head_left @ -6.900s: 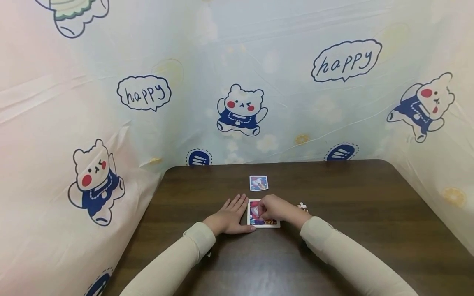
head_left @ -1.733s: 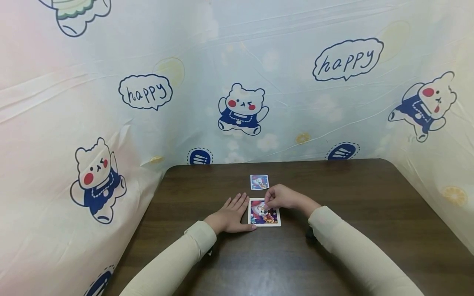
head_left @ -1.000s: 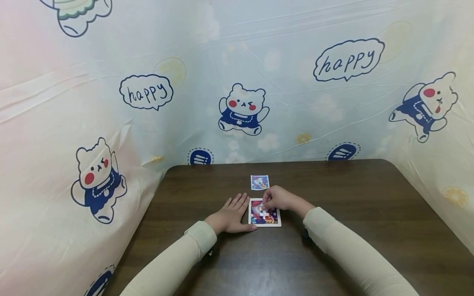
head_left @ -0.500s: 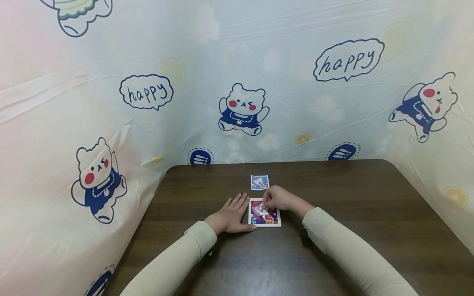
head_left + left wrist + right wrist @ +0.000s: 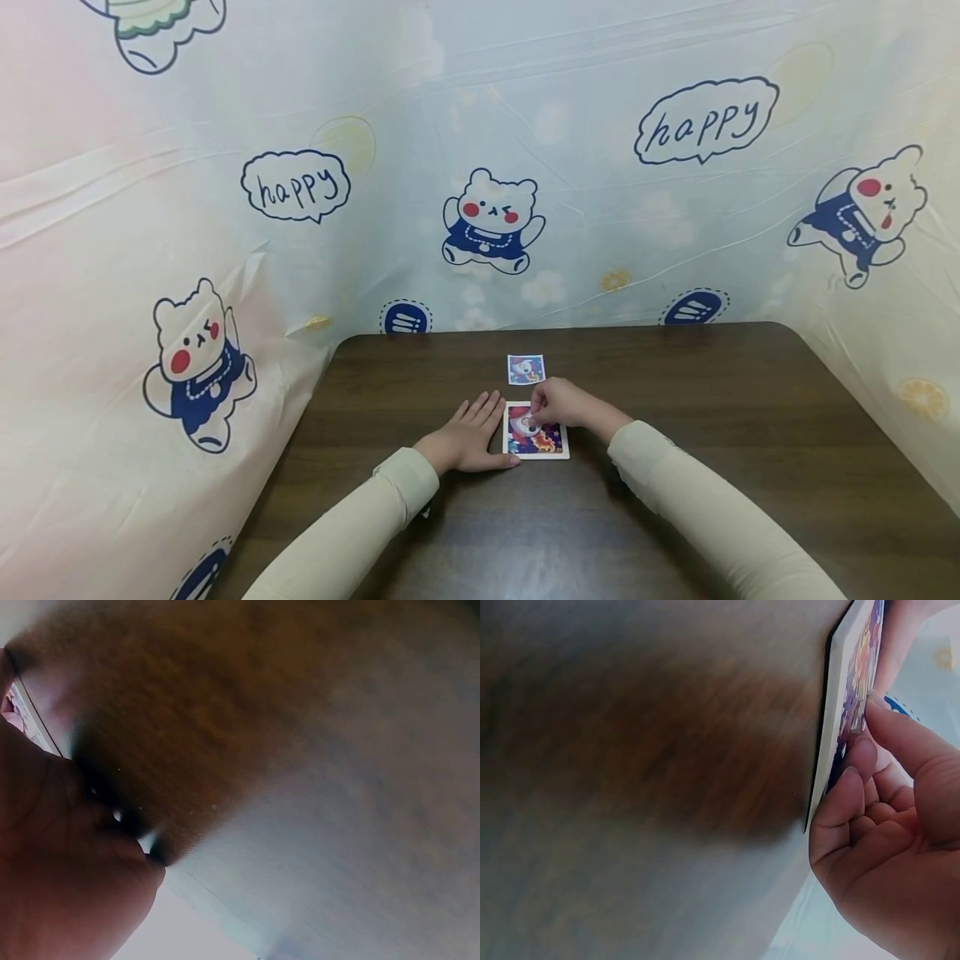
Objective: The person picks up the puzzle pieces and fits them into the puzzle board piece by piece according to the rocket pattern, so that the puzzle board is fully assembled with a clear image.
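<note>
A jigsaw puzzle with a colourful cartoon picture and a white border lies flat on the table. My left hand rests beside it with fingers spread, the thumb at its lower left corner. Over the upper right of the puzzle, my right hand is curled, thumb and index finger pinching a small puzzle piece at the picture's surface. Most of that piece is hidden by the fingertips. In the left wrist view, the left palm fills the lower left, with a sliver of the puzzle beyond.
A small reference picture card lies just behind the puzzle. The dark wooden table extends on both sides. A pale curtain with cartoon bears hangs behind and around it.
Several seconds ago a loose piece showed right of the puzzle; it is no longer seen there. The right hand has brought a piece to the picture's middle, now lying flatter. The left hand stays put.
</note>
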`<move>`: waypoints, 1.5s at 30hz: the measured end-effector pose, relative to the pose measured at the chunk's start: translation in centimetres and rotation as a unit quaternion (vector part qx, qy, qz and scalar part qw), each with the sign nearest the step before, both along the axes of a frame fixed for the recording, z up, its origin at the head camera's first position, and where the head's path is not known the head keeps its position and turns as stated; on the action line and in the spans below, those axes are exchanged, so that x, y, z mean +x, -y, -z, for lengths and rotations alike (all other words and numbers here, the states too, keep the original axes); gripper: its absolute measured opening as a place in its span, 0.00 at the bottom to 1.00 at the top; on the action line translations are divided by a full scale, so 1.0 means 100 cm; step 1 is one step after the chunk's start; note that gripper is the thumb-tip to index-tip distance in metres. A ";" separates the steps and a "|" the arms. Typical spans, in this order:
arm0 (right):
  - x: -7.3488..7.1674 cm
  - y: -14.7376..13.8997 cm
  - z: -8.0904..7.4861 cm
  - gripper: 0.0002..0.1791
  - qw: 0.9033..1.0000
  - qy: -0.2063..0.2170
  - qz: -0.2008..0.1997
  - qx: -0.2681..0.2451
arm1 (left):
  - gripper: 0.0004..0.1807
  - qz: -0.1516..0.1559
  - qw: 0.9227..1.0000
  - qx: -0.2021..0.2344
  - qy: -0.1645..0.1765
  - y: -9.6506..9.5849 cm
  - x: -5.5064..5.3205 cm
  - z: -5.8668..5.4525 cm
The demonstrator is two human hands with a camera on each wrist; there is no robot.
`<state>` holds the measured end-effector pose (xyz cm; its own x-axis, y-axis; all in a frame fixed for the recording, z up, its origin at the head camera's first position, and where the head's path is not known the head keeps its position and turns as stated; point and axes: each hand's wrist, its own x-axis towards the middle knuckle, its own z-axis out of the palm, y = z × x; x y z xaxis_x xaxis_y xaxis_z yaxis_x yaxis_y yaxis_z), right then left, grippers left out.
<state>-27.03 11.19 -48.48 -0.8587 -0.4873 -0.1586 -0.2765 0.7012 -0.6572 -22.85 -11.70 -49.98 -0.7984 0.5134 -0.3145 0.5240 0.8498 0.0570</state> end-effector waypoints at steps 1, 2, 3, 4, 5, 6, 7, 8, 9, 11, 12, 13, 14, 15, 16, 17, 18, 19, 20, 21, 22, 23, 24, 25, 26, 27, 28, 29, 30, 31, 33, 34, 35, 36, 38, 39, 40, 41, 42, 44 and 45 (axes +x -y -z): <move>0.000 0.000 0.000 0.09 1.000 -0.003 -0.002 0.002 | 0.63 0.000 1.000 0.001 0.000 0.000 0.000 0.000; 0.000 0.001 0.000 0.09 1.000 -0.006 -0.003 0.003 | 0.63 -0.001 1.000 0.001 0.000 0.000 0.000 0.000; 0.000 0.001 0.000 0.09 1.000 -0.008 -0.005 0.005 | 0.63 -0.001 1.000 -0.001 0.000 0.001 -0.001 0.001; 0.000 0.001 0.001 0.10 1.000 -0.011 -0.006 0.006 | 0.63 -0.001 1.000 0.000 0.000 0.001 -0.001 0.001; 0.000 0.002 0.001 0.10 1.000 -0.013 -0.007 0.007 | 0.63 -0.001 1.000 0.000 0.000 0.001 -0.001 0.001; 0.000 0.002 0.001 0.10 1.000 -0.014 -0.008 0.007 | 0.63 -0.001 1.000 -0.001 -0.001 0.001 -0.001 0.001; 0.000 0.002 0.001 0.10 1.000 -0.015 -0.009 0.009 | 0.63 -0.001 1.000 -0.001 0.000 0.001 -0.001 0.001; -0.001 0.002 0.001 0.10 1.000 -0.015 -0.009 0.010 | 0.63 -0.001 1.000 -0.002 0.000 0.001 -0.001 0.000; -0.001 0.002 0.001 0.10 1.000 -0.015 -0.008 0.010 | 0.63 -0.001 1.000 -0.001 0.000 0.001 -0.001 0.000; -0.001 0.002 0.001 0.10 1.000 -0.014 -0.005 0.013 | 0.63 -0.002 1.000 0.002 0.002 0.001 0.000 -0.002; -0.002 0.001 0.001 0.10 1.000 -0.013 -0.004 0.015 | 0.63 -0.003 1.000 0.004 0.004 0.001 0.000 -0.002; -0.002 0.001 0.001 0.10 1.000 -0.012 -0.003 0.015 | 0.63 -0.002 1.000 0.013 0.006 0.001 -0.002 0.001; -0.001 0.002 0.001 0.10 1.000 -0.012 -0.001 0.016 | 0.63 -0.001 1.000 0.018 0.007 0.002 -0.002 0.001; -0.001 0.002 0.001 0.10 1.000 -0.010 0.001 0.016 | 0.64 -0.002 1.000 0.023 0.009 0.002 -0.002 0.003; -0.001 0.002 0.002 0.10 1.000 -0.009 0.002 0.017 | 0.64 -0.003 1.000 0.024 0.011 0.002 -0.002 0.002; -0.001 0.002 0.002 0.10 1.000 -0.008 0.003 0.017 | 0.64 -0.003 1.000 0.024 0.012 0.002 -0.002 0.002; -0.001 0.002 0.002 0.10 1.000 -0.006 0.002 0.016 | 0.64 -0.003 1.000 0.023 0.012 0.002 -0.002 0.002; -0.001 0.002 0.002 0.10 1.000 -0.005 0.002 0.014 | 0.64 -0.002 1.000 0.021 0.012 0.003 -0.002 0.002; -0.001 0.003 0.003 0.10 1.000 -0.005 0.000 0.014 | 0.64 -0.004 1.000 0.014 0.012 0.002 0.000 -0.001; -0.002 0.002 0.003 0.10 1.000 -0.006 -0.001 0.015 | 0.63 -0.004 1.000 0.009 0.011 0.001 0.000 -0.003; -0.002 0.002 0.003 0.10 1.000 -0.009 -0.005 0.014 | 0.63 -0.003 1.000 0.004 0.010 0.001 0.000 -0.004; -0.003 0.002 0.004 0.10 1.000 -0.010 -0.008 0.012 | 0.63 -0.004 1.000 0.001 0.009 0.001 -0.001 -0.003; -0.004 0.001 0.004 0.10 1.000 -0.011 -0.012 0.010 | 0.63 -0.004 1.000 -0.001 0.008 0.001 -0.001 -0.003; -0.005 0.000 0.004 0.10 1.000 -0.011 -0.014 0.008 | 0.64 -0.005 1.000 0.000 0.007 0.001 -0.004 0.000; -0.006 0.000 0.004 0.10 1.000 -0.010 -0.016 0.007 | 0.64 -0.007 1.000 -0.001 0.007 0.001 -0.006 0.003; -0.007 0.000 0.004 0.10 1.000 -0.010 -0.018 0.004 | 0.64 -0.007 1.000 -0.003 0.006 0.001 -0.007 0.004; -0.007 -0.001 0.004 0.10 1.000 -0.010 -0.019 0.004 | 0.65 -0.009 1.000 -0.001 0.008 0.002 -0.007 0.005; -0.007 -0.001 0.004 0.10 1.000 -0.007 -0.019 0.003 | 0.64 -0.009 1.000 0.007 0.008 0.002 -0.008 0.009; -0.006 -0.002 0.004 0.10 1.000 -0.004 -0.017 0.004 | 0.65 -0.007 1.000 0.008 0.008 0.002 -0.007 0.008; -0.005 -0.002 0.004 0.10 1.000 -0.003 -0.017 0.005 | 0.65 -0.007 1.000 0.010 0.009 0.002 -0.007 0.008; -0.003 -0.002 0.003 0.10 1.000 -0.001 -0.020 0.004 | 0.64 -0.006 1.000 0.010 0.009 0.000 -0.002 0.002; -0.003 -0.003 0.003 0.10 1.000 0.001 -0.022 0.004 | 0.63 -0.005 1.000 0.016 0.009 0.001 -0.001 0.003; -0.002 -0.003 0.002 0.11 1.000 0.001 -0.026 0.001 | 0.63 -0.005 1.000 0.013 0.008 0.000 0.000 0.002; -0.002 -0.003 0.002 0.11 1.000 0.002 -0.027 0.000 | 0.63 -0.006 1.000 0.005 0.008 -0.001 0.002 -0.002; -0.001 -0.003 0.002 0.12 1.000 0.002 -0.029 0.000 | 0.63 -0.006 1.000 0.004 0.007 -0.001 0.002 -0.003; -0.001 -0.003 0.001 0.12 1.000 0.002 -0.027 0.000 | 0.63 -0.006 1.000 0.005 0.007 -0.001 0.002 -0.003; -0.001 -0.003 0.001 0.12 1.000 0.000 -0.025 0.001 | 0.63 -0.005 1.000 0.006 0.005 -0.001 0.002 -0.003; -0.001 -0.003 0.001 0.13 1.000 -0.001 -0.023 0.001 | 0.63 -0.003 1.000 0.000 0.005 -0.002 0.002 -0.005; 0.000 -0.002 0.001 0.12 1.000 0.000 -0.020 0.002 | 0.63 -0.003 1.000 0.001 0.005 -0.002 0.002 -0.005; 0.000 -0.001 0.000 0.12 1.000 -0.004 -0.022 0.004 | 0.63 -0.003 1.000 0.001 0.004 -0.002 0.001 -0.005; 0.001 0.000 -0.001 0.12 1.000 -0.006 -0.023 0.005 | 0.63 -0.002 1.000 -0.001 0.004 -0.001 0.001 -0.005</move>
